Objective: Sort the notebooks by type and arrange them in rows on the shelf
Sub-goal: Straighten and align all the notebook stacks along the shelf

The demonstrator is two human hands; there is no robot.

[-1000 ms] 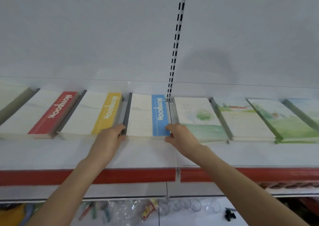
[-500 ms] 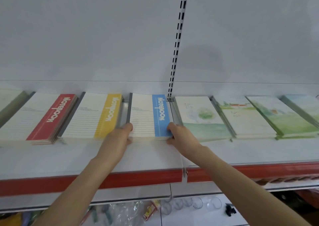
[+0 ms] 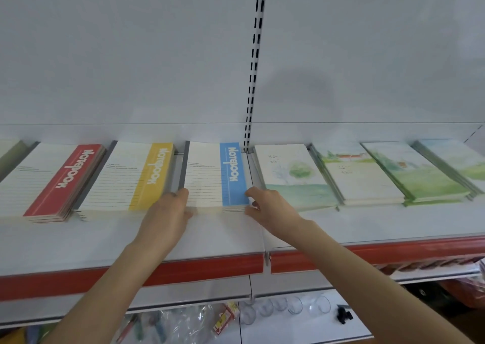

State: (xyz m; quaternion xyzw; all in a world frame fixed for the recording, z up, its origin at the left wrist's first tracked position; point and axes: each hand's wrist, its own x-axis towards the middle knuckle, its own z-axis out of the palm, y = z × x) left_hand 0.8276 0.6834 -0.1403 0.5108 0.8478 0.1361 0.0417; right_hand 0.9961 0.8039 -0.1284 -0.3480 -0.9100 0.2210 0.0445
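From the head camera, both hands are reaching onto the white shelf (image 3: 78, 241) with its red front strip, and between them is sitting the blue-banded notebook stack (image 3: 216, 175), lying flat near the back wall beside the slotted upright (image 3: 253, 63). The left hand (image 3: 165, 217) is pressing against the stack's near left corner, fingers (image 3: 181, 195) curled loosely with the tips touching the cover's edge — not wrapped around it. The right hand (image 3: 270, 212) is meeting the near right corner, fingers bent and thumb lying on the blue band, pinching the stack's edge lightly; how much of the stack it is gripping cannot be told. To the left are lying the yellow-banded stack (image 3: 126, 178) and, further left, the red-banded stack (image 3: 49, 183), each fanning slightly at the near edge. To the right, the watercolour-cover notebooks (image 3: 291, 175) are running in a row of overlapping stacks toward the far right end — all flat, spines angled alike.
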